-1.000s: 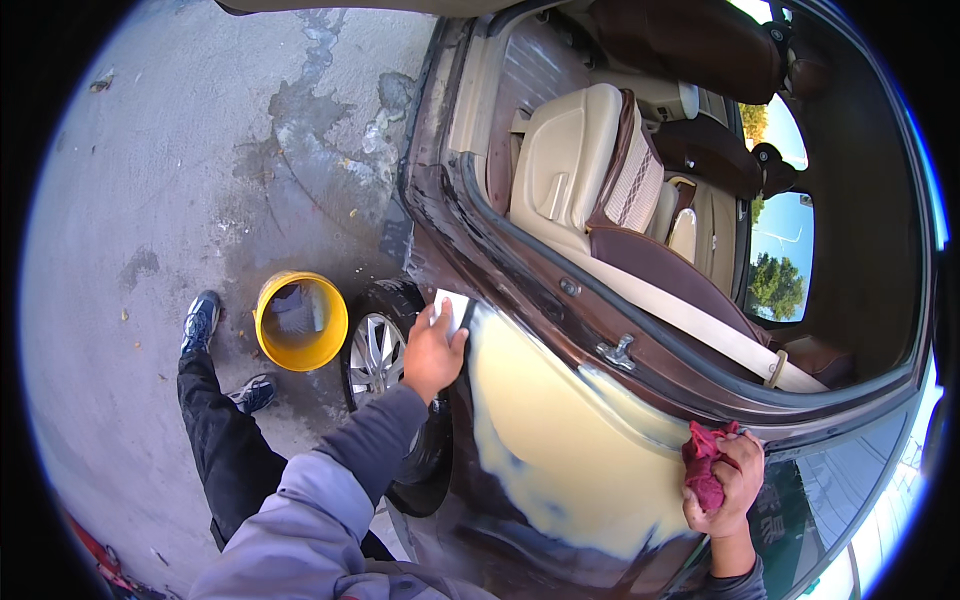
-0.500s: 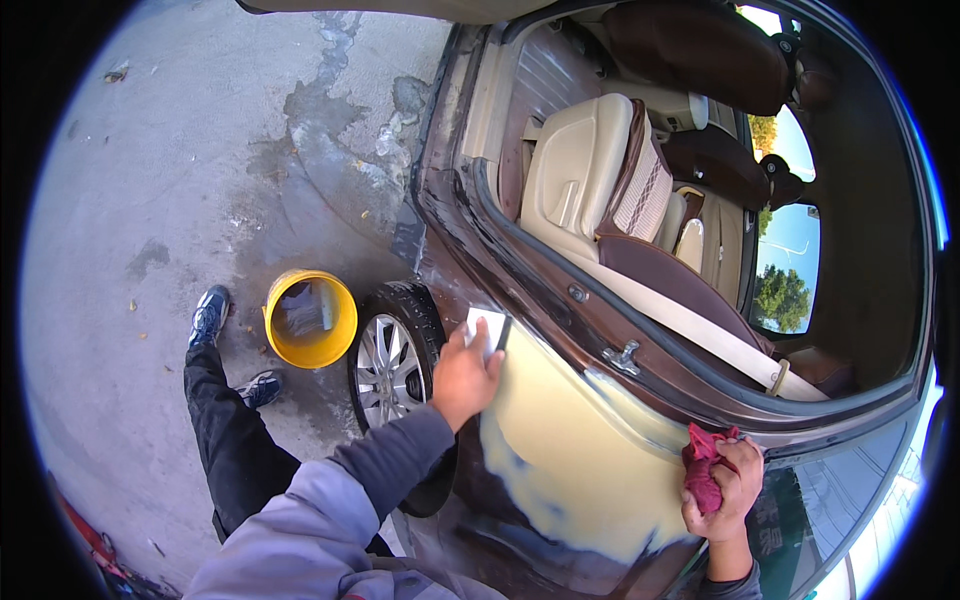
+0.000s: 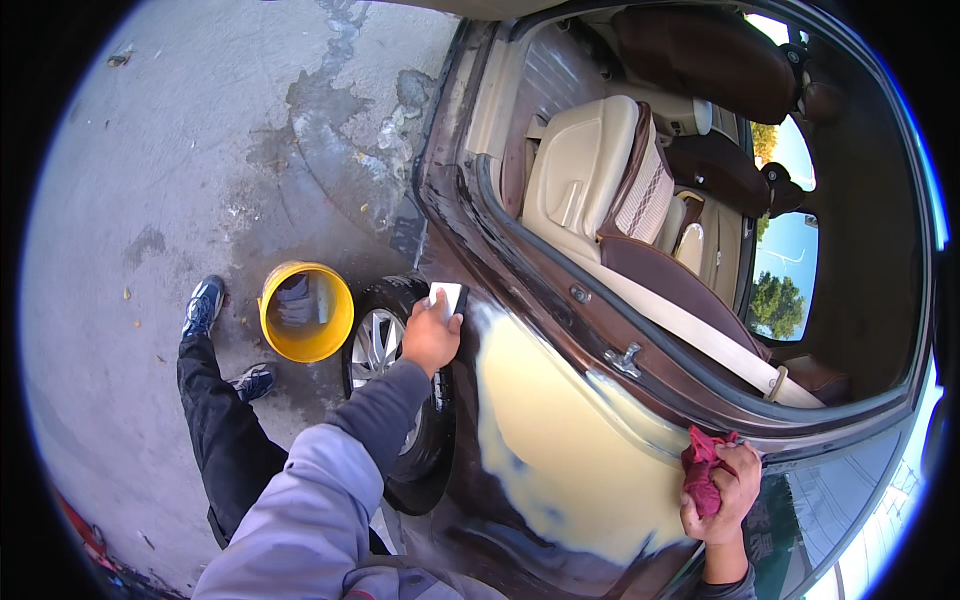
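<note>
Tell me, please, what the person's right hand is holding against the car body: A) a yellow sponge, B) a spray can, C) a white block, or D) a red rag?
D: the right hand grips a bunched red rag at the edge of the pale yellow patch on the car panel, while the white block sits under the left hand near the wheel.

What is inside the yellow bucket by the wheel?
Looking into the yellow bucket, there is a dark grey interior with a pale, cloth-like shape against the wall. What that shape is, and any water, cannot be told.
</note>
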Demonstrator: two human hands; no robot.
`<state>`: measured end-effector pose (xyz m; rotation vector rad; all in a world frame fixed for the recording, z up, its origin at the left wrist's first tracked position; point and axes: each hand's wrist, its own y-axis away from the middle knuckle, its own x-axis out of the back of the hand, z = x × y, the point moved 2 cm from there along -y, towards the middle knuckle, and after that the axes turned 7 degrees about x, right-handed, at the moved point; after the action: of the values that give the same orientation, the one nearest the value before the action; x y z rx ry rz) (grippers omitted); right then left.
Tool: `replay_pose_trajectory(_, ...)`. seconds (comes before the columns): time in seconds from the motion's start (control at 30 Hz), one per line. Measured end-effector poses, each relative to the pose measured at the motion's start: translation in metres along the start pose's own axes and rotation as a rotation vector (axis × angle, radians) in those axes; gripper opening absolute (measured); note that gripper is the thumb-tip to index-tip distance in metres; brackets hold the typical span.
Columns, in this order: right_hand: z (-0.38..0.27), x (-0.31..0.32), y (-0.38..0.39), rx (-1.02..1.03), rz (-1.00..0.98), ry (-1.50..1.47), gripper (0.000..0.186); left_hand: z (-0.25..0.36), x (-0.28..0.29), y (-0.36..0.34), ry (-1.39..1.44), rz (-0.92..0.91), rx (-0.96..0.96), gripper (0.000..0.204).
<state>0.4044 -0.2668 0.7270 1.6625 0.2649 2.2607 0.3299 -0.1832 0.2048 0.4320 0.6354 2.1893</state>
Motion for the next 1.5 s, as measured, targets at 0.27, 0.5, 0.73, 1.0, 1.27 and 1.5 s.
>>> replay_pose_trajectory(0.27,-0.003,0.001,0.002,-0.047,-0.019,0.020,0.046,0.004,0.004,-0.001,-0.002,0.065,-0.119,0.066)
replay_pose_trajectory(0.5,-0.002,0.001,0.002,-0.047,-0.018,0.011,0.046,0.016,0.000,0.014,0.018,0.043,-0.215,0.066)
replay_pose_trajectory(0.73,-0.002,0.001,0.003,-0.038,-0.009,0.021,0.046,0.037,0.009,-0.015,0.074,0.090,-0.147,0.062)
replay_pose_trajectory(1.0,-0.004,0.001,0.002,-0.048,-0.006,0.017,0.045,0.054,0.014,0.020,0.074,0.054,-0.243,0.066)
replay_pose_trajectory(1.27,-0.006,0.001,-0.001,-0.015,0.026,0.026,0.046,0.058,0.015,0.045,-0.002,-0.104,-0.177,0.068)
replay_pose_trajectory(1.5,-0.004,-0.001,0.000,-0.010,0.034,0.054,0.046,0.029,0.000,-0.051,0.043,0.078,-0.150,0.066)
